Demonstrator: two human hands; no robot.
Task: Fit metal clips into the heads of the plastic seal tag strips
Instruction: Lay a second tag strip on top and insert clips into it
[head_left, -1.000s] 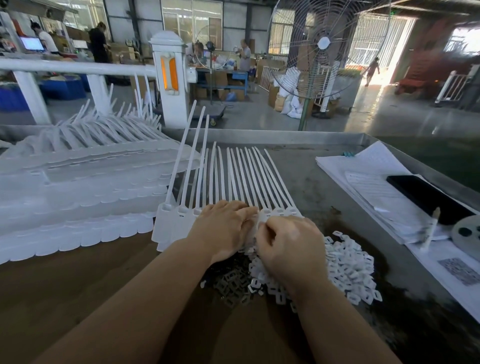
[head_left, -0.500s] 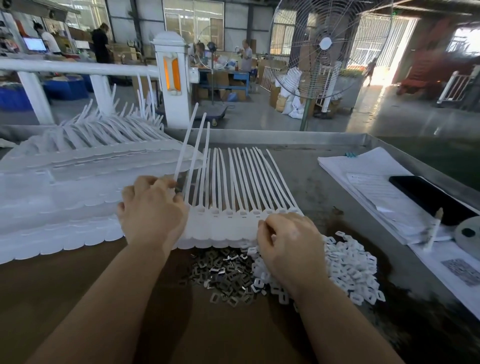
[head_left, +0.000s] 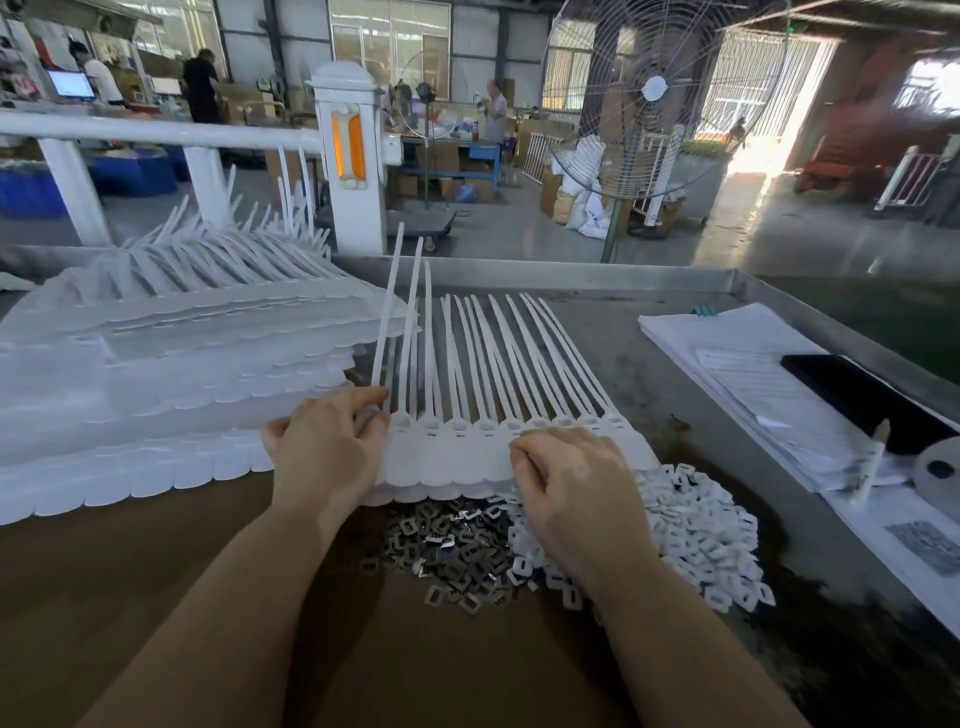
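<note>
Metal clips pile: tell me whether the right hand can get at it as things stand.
Probably yes. The right hand rests on the seal tag strip heads, directly beside the metal clips pile, which lies uncovered on the table with nothing between them.

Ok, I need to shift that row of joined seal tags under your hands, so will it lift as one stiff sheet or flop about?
Probably half and half. The tag row looks joined at its flat heads, so it should lift as one. Its long thin tails fan apart and some spring upward, so they will likely flop and snag. It looks light.
</note>
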